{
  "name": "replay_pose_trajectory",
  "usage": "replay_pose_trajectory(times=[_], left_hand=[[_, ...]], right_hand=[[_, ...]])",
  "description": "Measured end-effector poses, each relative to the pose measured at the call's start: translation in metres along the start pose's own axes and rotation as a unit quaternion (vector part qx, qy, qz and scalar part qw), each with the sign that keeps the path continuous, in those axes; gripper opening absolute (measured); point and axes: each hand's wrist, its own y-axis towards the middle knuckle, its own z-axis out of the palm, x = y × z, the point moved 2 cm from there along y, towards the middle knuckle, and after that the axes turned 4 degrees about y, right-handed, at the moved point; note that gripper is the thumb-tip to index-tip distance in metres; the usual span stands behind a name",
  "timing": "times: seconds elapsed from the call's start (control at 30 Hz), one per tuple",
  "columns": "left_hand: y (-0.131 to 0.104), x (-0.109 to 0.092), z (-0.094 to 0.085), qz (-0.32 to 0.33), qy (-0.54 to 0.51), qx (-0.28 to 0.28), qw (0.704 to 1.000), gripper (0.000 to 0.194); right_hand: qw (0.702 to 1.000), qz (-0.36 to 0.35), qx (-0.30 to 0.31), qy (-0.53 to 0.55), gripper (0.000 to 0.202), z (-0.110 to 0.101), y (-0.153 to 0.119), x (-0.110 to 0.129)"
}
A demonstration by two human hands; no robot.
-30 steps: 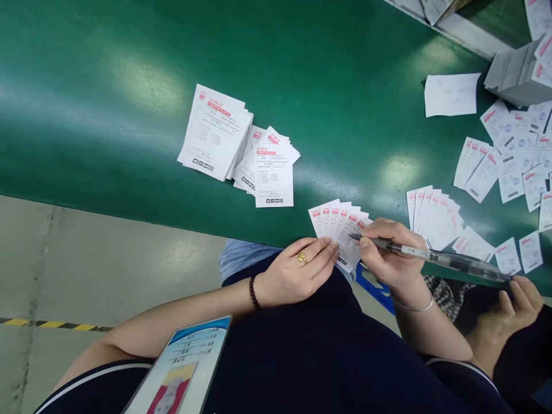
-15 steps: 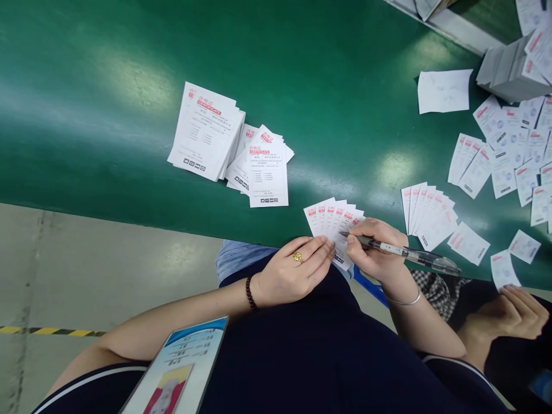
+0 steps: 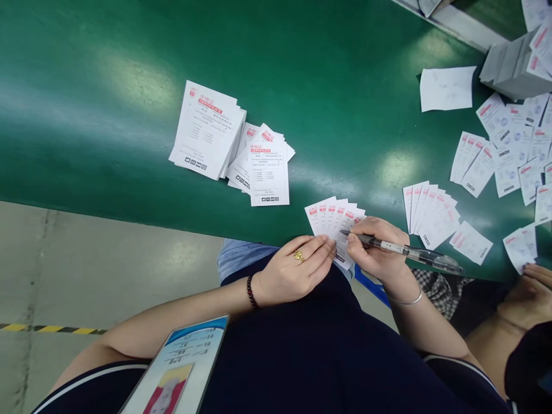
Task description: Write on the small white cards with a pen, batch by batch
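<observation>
Pen (image 3: 405, 250): pinched in my right grip (image 3: 382, 247), tip at the front card (image 3: 342, 248) — touching or not, I can't tell.
Fanned cards (image 3: 330, 221): held by my left grip (image 3: 293, 270) over the counter's (image 3: 328, 109) edge.
Writing: the step in hand, I judge (next stroke needs both steady).

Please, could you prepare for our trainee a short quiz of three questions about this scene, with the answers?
1. Choose: which hand holds the pen?
a) left
b) right
c) neither

2. True or false: the beaded bracelet is worn on the right wrist.

3. Fill in: the left hand touches fanned-out paper ____.

Key:
1. b, the right hand.
2. False, it is on the left wrist.
3. certificates.
</observation>
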Motion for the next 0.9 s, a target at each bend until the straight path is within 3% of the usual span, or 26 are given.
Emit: replay_pose_trajectory(times=[0.4,0.63,0.9], left_hand=[[-0.002,0.0,0.0,0.002,-0.014,0.013,1.0,0.019],[-0.001,-0.001,-0.001,0.001,-0.01,0.016,1.0,0.019],[-0.002,-0.002,0.0,-0.001,-0.013,0.017,1.0,0.02]], right_hand=[[1.0,0.001,-0.009,-0.006,0.011,0.0,0.0,-0.001],[0.989,0.098,-0.025,0.109,0.009,-0.008,-0.01,-0.007],[0.995,0.092,-0.035,0.034,0.012,-0.01,-0.021,-0.001]])
